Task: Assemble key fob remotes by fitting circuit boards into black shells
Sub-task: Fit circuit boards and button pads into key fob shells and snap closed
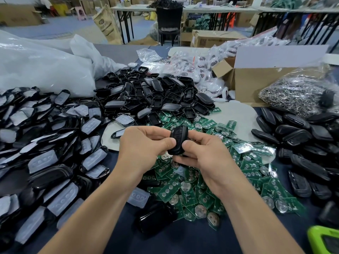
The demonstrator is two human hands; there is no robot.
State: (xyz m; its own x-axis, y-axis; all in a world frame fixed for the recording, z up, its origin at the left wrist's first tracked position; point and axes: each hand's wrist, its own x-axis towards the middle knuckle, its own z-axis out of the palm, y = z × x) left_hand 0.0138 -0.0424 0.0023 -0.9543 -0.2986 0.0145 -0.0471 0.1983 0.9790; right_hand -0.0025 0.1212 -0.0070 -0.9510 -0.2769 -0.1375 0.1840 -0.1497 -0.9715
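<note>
No legible text anywhere. Sack (106, 24) has a round printed emblem, too blurred to read. Box (211, 38) shows a dark printed square, also unreadable.

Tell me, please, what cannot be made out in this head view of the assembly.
Head view:
- Black key fob: whether a circuit board sits inside; the left hand and right hand grip and cover it.
- Green device: cut off at the bottom right corner.
- Metal parts in the clear bag: too small to identify.
- Cardboard box: its wall hides the contents.
</note>
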